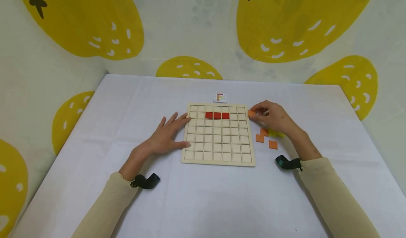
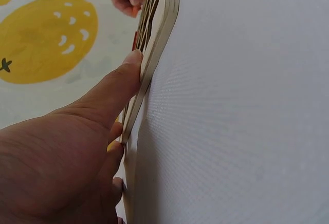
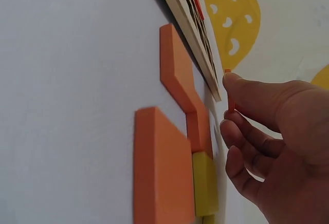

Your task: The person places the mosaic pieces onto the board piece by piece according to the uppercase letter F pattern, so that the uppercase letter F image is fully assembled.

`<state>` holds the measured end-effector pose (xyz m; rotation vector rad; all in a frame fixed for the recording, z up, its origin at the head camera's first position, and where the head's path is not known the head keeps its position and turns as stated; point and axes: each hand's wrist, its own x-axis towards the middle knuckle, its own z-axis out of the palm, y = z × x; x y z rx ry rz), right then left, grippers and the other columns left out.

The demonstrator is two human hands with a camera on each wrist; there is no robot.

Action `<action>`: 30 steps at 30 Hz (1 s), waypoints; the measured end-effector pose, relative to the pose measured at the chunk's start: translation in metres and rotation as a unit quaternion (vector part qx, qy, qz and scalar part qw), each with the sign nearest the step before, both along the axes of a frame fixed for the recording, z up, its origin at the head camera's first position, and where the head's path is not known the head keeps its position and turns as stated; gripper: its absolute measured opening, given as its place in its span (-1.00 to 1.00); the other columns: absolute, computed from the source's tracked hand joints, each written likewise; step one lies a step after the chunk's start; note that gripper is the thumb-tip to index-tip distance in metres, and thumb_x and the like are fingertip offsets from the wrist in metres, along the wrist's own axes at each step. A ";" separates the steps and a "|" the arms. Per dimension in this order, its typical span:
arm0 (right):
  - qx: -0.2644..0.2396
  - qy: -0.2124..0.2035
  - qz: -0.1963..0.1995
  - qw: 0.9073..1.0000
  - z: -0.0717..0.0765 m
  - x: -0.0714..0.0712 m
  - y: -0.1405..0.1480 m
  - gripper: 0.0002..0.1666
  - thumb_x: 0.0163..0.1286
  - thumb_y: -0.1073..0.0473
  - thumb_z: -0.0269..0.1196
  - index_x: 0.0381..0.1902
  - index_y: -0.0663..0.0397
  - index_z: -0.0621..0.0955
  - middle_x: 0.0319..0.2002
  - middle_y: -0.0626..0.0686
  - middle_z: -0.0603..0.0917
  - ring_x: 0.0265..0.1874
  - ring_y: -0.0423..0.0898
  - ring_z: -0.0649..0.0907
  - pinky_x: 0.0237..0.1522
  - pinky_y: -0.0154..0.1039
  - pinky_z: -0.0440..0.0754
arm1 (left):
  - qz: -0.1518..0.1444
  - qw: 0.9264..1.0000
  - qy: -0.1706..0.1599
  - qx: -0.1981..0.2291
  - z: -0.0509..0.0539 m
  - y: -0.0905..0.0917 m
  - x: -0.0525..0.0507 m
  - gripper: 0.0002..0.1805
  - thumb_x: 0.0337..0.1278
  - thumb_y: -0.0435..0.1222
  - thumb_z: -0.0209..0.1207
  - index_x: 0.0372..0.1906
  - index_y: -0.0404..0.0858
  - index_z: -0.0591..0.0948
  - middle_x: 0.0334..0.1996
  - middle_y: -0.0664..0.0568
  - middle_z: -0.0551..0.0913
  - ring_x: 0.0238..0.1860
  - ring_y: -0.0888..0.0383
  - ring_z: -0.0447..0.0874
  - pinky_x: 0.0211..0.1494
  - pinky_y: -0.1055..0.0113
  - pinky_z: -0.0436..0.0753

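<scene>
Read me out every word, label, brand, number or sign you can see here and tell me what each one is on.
There is no text I can read.
Small white square card with a coloured grid pattern: any fine print is too small to read.
Square beige wooden board, flat square red tiles, orange tiles, yellow tiles: no lettering visible.
Black wrist-worn devices: too small to tell.

Right fingers (image 1: 259, 105) pinching orange tile (image 1: 252, 113), left fingers (image 1: 182, 122) on board (image 1: 217, 138)
</scene>
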<state>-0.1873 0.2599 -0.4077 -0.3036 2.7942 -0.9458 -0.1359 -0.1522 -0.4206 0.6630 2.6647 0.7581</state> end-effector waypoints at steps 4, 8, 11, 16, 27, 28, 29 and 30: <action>-0.011 0.016 0.003 1.000 0.003 -0.001 -0.005 -0.61 0.46 0.03 0.38 0.14 0.09 0.70 0.01 0.13 0.68 -0.03 0.04 0.59 0.13 -0.02 0.58 | 0.001 1.000 -0.002 -0.001 0.001 0.000 0.000 0.01 0.25 0.09 0.38 0.68 -0.01 0.13 0.73 0.09 -0.03 0.76 -0.10 -0.30 0.71 -0.29 -0.34; -0.013 0.016 0.004 1.000 0.007 -0.001 -0.013 -0.59 0.44 -0.03 0.39 0.13 0.07 0.71 0.01 0.11 0.68 -0.03 0.04 0.60 0.09 -0.06 0.58 | 0.001 1.000 -0.003 0.000 0.001 0.000 0.000 0.02 0.25 0.09 0.38 0.68 -0.01 0.13 0.73 0.09 -0.02 0.76 -0.10 -0.30 0.70 -0.30 -0.34; -0.012 0.009 0.004 1.000 0.009 -0.002 -0.019 -0.58 0.44 -0.04 0.39 0.13 0.05 0.71 0.01 0.12 0.67 -0.02 0.05 0.61 0.04 -0.10 0.57 | 0.001 1.000 -0.002 0.000 0.000 -0.001 0.000 0.02 0.25 0.10 0.38 0.68 -0.01 0.13 0.73 0.09 -0.02 0.76 -0.10 -0.30 0.70 -0.30 -0.33; -0.020 -0.003 0.010 1.000 0.010 -0.003 -0.026 -0.58 0.45 -0.05 0.38 0.15 0.04 0.71 0.02 0.10 0.65 -0.01 0.06 0.61 -0.05 -0.16 0.56 | -0.001 1.000 -0.001 -0.002 0.000 0.000 0.000 0.02 0.25 0.11 0.37 0.68 -0.01 0.13 0.73 0.09 -0.02 0.76 -0.10 -0.30 0.71 -0.29 -0.33; -0.033 -0.007 0.031 0.999 0.010 -0.005 -0.045 -0.58 0.43 -0.02 0.41 0.14 0.05 0.72 0.00 0.09 0.66 -0.03 0.03 0.63 -0.06 -0.20 0.57 | -0.001 1.000 0.000 0.001 0.000 0.000 0.000 0.01 0.25 0.11 0.37 0.68 -0.01 0.13 0.73 0.09 -0.02 0.76 -0.11 -0.29 0.70 -0.30 -0.32; -0.035 -0.011 0.032 0.999 0.010 -0.005 -0.047 -0.58 0.43 -0.02 0.41 0.14 0.04 0.72 0.00 0.09 0.66 -0.03 0.03 0.63 -0.03 -0.18 0.57 | -0.001 1.000 -0.001 0.001 0.000 -0.001 0.000 0.01 0.25 0.11 0.37 0.68 0.00 0.13 0.73 0.09 -0.02 0.76 -0.10 -0.30 0.70 -0.30 -0.33; -0.036 -0.015 0.034 0.999 0.011 -0.004 -0.049 -0.58 0.43 -0.02 0.41 0.14 0.05 0.72 0.01 0.09 0.66 -0.03 0.03 0.62 0.00 -0.15 0.57 | -0.001 1.000 -0.001 0.002 0.000 -0.001 0.000 0.01 0.25 0.11 0.37 0.68 0.00 0.13 0.73 0.09 -0.02 0.76 -0.10 -0.30 0.70 -0.30 -0.33; -0.040 -0.018 0.034 0.998 0.011 -0.004 -0.050 -0.58 0.43 -0.02 0.41 0.14 0.04 0.72 0.02 0.09 0.66 -0.03 0.04 0.62 0.02 -0.13 0.57 | -0.001 1.000 -0.001 0.002 0.000 -0.001 0.000 0.02 0.25 0.11 0.37 0.68 0.00 0.13 0.73 0.09 -0.02 0.76 -0.10 -0.30 0.70 -0.30 -0.33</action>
